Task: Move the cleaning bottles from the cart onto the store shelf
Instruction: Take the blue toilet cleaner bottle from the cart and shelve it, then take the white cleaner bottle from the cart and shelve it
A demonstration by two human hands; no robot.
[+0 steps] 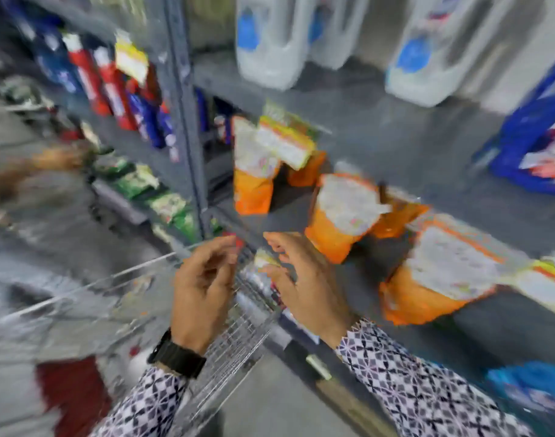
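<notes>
Orange pouches [342, 212] crowd the lower shelf [288, 216]; a bare gap lies between them.

The picture is heavily blurred. A grey metal shelf unit [380, 121] fills the upper right. On its upper board stand large white jugs [271, 39] with blue labels, and a blue bag [534, 137] sits at the right end. On the lower board [288, 216] stand orange and white pouches [342, 216]. Left of the grey upright post [183, 115], red and blue bottles [112, 86] stand in a row, with green packets [137, 181] on the board below.
</notes>
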